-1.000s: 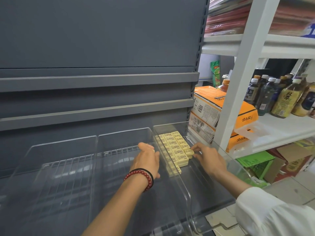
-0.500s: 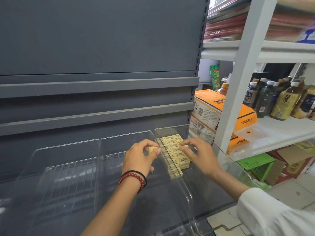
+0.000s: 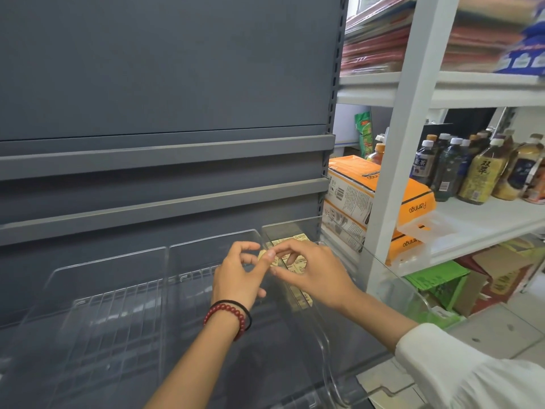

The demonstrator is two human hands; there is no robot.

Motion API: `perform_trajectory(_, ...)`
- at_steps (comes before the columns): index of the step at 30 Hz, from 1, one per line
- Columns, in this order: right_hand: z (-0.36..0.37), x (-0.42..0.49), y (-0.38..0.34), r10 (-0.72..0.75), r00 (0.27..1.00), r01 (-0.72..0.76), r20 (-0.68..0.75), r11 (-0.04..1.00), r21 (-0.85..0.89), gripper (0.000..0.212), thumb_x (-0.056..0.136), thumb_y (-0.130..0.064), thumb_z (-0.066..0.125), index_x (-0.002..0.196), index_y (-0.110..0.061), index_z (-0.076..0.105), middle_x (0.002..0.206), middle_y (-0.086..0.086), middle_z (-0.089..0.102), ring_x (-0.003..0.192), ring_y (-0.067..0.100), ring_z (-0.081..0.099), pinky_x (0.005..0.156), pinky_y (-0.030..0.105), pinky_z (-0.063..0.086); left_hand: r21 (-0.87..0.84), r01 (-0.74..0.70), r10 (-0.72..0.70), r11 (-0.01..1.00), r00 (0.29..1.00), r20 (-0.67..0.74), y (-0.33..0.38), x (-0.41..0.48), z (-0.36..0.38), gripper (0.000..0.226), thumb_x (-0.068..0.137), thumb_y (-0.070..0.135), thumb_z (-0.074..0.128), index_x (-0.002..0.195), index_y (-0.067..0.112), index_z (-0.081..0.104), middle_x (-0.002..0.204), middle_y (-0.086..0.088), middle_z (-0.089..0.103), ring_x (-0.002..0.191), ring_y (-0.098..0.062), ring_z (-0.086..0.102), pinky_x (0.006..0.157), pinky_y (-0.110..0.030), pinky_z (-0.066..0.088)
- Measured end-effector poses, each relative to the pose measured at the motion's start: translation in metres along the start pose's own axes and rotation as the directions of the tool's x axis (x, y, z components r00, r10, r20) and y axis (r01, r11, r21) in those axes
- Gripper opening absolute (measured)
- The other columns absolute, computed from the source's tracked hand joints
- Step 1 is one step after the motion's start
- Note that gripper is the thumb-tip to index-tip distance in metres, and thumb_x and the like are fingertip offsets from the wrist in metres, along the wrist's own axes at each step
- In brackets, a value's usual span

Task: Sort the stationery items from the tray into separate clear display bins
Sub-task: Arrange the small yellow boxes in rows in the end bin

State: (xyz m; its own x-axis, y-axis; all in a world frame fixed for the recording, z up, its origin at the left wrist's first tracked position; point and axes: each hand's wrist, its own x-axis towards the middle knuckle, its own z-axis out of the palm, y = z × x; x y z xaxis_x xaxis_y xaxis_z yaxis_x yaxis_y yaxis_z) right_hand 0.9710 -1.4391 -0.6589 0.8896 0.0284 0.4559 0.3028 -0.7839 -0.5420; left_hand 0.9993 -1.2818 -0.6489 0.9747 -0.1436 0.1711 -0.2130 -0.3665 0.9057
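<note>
Three clear display bins stand side by side on a grey wire shelf: a left bin (image 3: 109, 258), a middle bin (image 3: 215, 238) and a right bin (image 3: 290, 224). Rows of small yellow erasers (image 3: 298, 265) lie in the right bin, partly hidden by my hands. My left hand (image 3: 236, 278), with a red bead bracelet on its wrist, pinches one yellow eraser (image 3: 263, 256) above the wall between the middle and right bins. My right hand (image 3: 315, 274) is over the right bin, its index fingertip reaching to that eraser with the other fingers loosely bent. No tray is in view.
A grey back panel (image 3: 165, 69) with two ledges rises behind the bins. To the right stands a white rack (image 3: 410, 119) with drink bottles (image 3: 480, 172), two orange cartons (image 3: 368, 187), and a green box (image 3: 439, 283) low by the floor.
My left hand picked one eraser from the right bin and lifted it. My right hand rose from the eraser rows and moved left to meet it. The view shifted slightly downward.
</note>
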Motion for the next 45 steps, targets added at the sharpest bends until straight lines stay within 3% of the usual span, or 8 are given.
perform_trajectory(6, -0.015, -0.005, 0.032, 0.107, 0.994, -0.111, -0.034, 0.98, -0.166, 0.024, 0.087, -0.046, 0.062, 0.111, -0.044, 0.058, 0.106, -0.027, 0.06, 0.087, -0.002, 0.059, 0.077, 0.028, 0.051, 0.187, 0.026, -0.041, 0.982, 0.996, 0.08, -0.012, 0.004, 0.003, 0.022, 0.082, 0.031, 0.07, 0.099, 0.027, 0.057, 0.085, 0.009, 0.05, 0.08, -0.012, 0.059, 0.068, -0.022, 0.041)
perform_trajectory(12, -0.033, -0.016, 0.062, 0.258, 0.964, -0.266, -0.064, 0.943, -0.199, 0.025, 0.087, -0.039, 0.066, 0.111, -0.042, 0.057, 0.111, -0.017, 0.063, 0.087, 0.002, 0.06, 0.078, 0.035, 0.055, 0.311, -0.055, -0.038, 0.949, 0.958, 0.284, -0.019, 0.005, 0.005, 0.043, 0.078, -0.006, 0.059, 0.093, 0.032, 0.045, 0.109, 0.004, 0.043, 0.079, 0.0, 0.045, 0.059, -0.007, 0.034)
perform_trajectory(19, -0.039, -0.028, 0.078, 0.438, 0.895, -0.438, -0.082, 0.829, -0.349, 0.018, 0.091, -0.034, 0.062, 0.108, -0.033, 0.057, 0.117, -0.01, 0.062, 0.107, 0.014, 0.058, 0.074, 0.032, 0.048, 0.319, -0.08, -0.019, 0.944, 0.955, 0.296, -0.024, 0.007, 0.013, 0.018, 0.098, 0.009, 0.034, 0.106, 0.023, 0.042, 0.111, 0.004, 0.057, 0.095, -0.012, 0.058, 0.086, -0.028, 0.048)
perform_trajectory(24, -0.033, -0.032, 0.086, 0.523, 0.848, -0.457, 0.083, 0.801, -0.387, 0.013, 0.09, -0.032, 0.065, 0.098, -0.035, 0.056, 0.106, -0.006, 0.065, 0.092, 0.014, 0.06, 0.071, 0.029, 0.05, 0.225, 0.018, -0.075, 0.974, 0.965, 0.251, -0.019, 0.004, 0.017, 0.013, 0.103, 0.026, 0.028, 0.104, 0.02, 0.04, 0.092, 0.007, 0.063, 0.06, -0.012, 0.067, 0.056, -0.025, 0.056)
perform_trajectory(27, -0.023, -0.035, 0.088, 0.539, 0.835, -0.452, 0.11, 0.787, -0.42, 0.019, 0.092, -0.03, 0.063, 0.11, -0.033, 0.059, 0.108, -0.005, 0.065, 0.099, 0.017, 0.061, 0.073, 0.027, 0.045, 0.332, -0.021, -0.056, 0.943, 0.974, 0.22, -0.018, 0.006, 0.016, 0.016, 0.103, 0.023, 0.028, 0.102, 0.023, 0.044, 0.104, 0.003, 0.061, 0.069, -0.011, 0.062, 0.058, -0.022, 0.046)
perform_trajectory(36, -0.007, -0.031, 0.095, 0.538, 0.843, -0.516, 0.019, 0.819, -0.251, 0.02, 0.09, -0.023, 0.066, 0.108, -0.024, 0.057, 0.101, -0.008, 0.069, 0.097, 0.015, 0.064, 0.084, 0.035, 0.053, 0.37, -0.073, -0.029, 0.926, 0.964, 0.264, -0.023, 0.009, 0.009, 0.016, 0.097, 0.013, 0.046, 0.097, 0.028, 0.052, 0.13, 0.001, 0.048, 0.118, -0.013, 0.048, 0.099, -0.024, 0.038)
perform_trajectory(41, -0.007, -0.03, 0.098, 0.521, 0.854, -0.501, 0.014, 0.827, -0.255, 0.021, 0.09, -0.024, 0.066, 0.107, -0.024, 0.055, 0.099, -0.007, 0.069, 0.093, 0.014, 0.063, 0.082, 0.034, 0.053, 0.319, -0.099, 0.028, 0.943, 0.975, 0.219, -0.019, 0.007, 0.005, 0.023, 0.092, 0.014, 0.058, 0.105, 0.03, 0.048, 0.119, 0.003, 0.046, 0.1, -0.004, 0.042, 0.088, -0.015, 0.029)
perform_trajectory(45, -0.009, -0.027, 0.1, 0.521, 0.853, -0.495, 0.024, 0.823, -0.277, 0.023, 0.087, -0.024, 0.07, 0.106, -0.022, 0.058, 0.105, -0.002, 0.067, 0.097, 0.017, 0.062, 0.084, 0.036, 0.054, 0.235, -0.118, 0.068, 0.965, 0.975, 0.212, -0.016, 0.006, 0.0, 0.036, 0.079, 0.013, 0.074, 0.097, 0.032, 0.05, 0.101, 0.014, 0.059, 0.094, -0.007, 0.058, 0.077, -0.016, 0.044)
